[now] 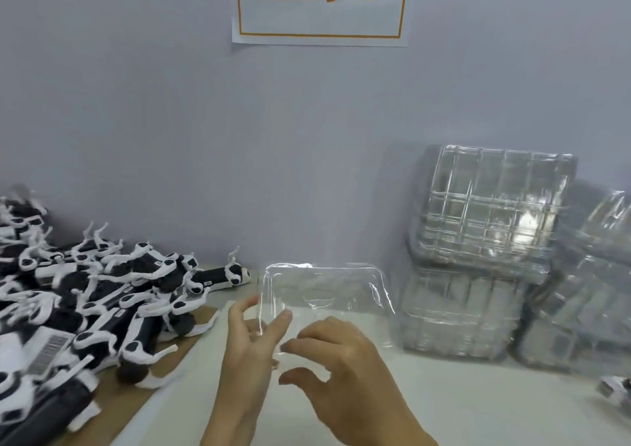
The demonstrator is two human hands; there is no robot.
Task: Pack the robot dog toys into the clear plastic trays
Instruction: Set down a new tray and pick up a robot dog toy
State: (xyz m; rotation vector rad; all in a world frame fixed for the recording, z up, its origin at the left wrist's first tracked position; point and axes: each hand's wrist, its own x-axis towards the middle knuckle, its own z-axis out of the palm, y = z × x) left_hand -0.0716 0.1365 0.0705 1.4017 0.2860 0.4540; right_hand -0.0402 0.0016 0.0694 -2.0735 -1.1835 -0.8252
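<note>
You are on the tray step — your left hand [251, 338] pinches the near left edge of one clear tray [324, 295], and your right hand [336, 360] curls its fingers on the near edge beside it, lifting the tray off the table [461, 408]. The toy dogs [102, 295] lie heaped at your left, untouched. Next, probably, set the tray flat and free one hand for a dog — more trays [491, 213] wait stacked at right.

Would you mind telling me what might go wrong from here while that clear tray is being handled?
The clear tray is thin and held only at its near edge by the left hand and right hand, so it may flex or slip from the grip. The tilted top tray stack could slide if bumped. Tangled legs in the robot dog pile may snag during picking.
</note>
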